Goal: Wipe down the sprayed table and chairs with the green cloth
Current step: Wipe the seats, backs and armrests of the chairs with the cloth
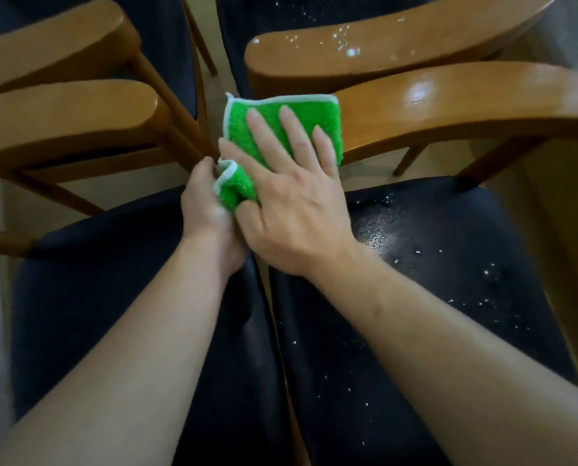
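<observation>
The green cloth (270, 122) with a white hem lies folded over the left end of the near right chair's wooden backrest (465, 105). My right hand (294, 203) presses flat on the cloth with straight, spread fingers. My left hand (206, 203) grips the cloth's bunched lower corner (235, 188) just beside the right hand. White spray droplets dot the dark seat (449, 270) of the right chair and the farther backrest (365, 52).
Two more wooden backrests (65, 119) stand at the left, over a dark seat (112, 280) with no droplets visible. A narrow gap (267, 290) runs between the two near seats. Pale floor shows at the left and right edges.
</observation>
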A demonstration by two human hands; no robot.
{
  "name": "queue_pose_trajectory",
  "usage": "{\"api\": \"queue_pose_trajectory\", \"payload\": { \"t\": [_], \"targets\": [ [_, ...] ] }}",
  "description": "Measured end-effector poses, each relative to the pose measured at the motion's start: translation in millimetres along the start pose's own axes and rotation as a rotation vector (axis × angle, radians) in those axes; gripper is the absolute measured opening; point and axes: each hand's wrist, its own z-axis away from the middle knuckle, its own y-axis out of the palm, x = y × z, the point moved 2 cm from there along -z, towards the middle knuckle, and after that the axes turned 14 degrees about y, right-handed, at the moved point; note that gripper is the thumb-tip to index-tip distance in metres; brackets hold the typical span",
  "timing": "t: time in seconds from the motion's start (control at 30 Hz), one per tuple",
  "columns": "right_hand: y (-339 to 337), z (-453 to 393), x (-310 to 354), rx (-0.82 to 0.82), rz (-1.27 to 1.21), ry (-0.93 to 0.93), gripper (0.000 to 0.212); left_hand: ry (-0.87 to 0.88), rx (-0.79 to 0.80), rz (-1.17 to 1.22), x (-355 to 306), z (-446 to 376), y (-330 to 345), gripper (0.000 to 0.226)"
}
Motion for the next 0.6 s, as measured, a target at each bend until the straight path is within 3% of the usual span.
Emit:
{"api": "queue_pose_trajectory", "payload": {
  "t": [0.1, 0.17, 0.27, 0.4, 0.5, 0.6],
  "targets": [
    [-4, -5, -25, 0.019, -0.030, -0.082, 0.060, 0.037, 0.022, -0.100, -7, -2, -1, 0.040],
    [-14, -11, -57, 0.004, 0.006, -0.020, 0.058, 0.114, 0.004, -0.273, -15, -1, 9, 0.040],
    [-36, -17, -122, -0.053, 0.060, 0.252, 0.059, 0.130, -0.001, -0.457, -26, 0, 28, 0.038],
    [-62, -19, -184, -0.152, 0.052, 0.608, 0.067, 0.065, -0.097, -0.450, -29, -5, 41, 0.033],
    [-52, -29, -164, -0.208, 0.011, 0.760, 0.067, 0.094, -0.143, -0.453, -25, -7, 41, 0.029],
    [-28, -29, -107, -0.178, 0.025, 0.595, 0.062, 0.119, -0.144, -0.483, -22, -7, 40, 0.034]
  ]
}}
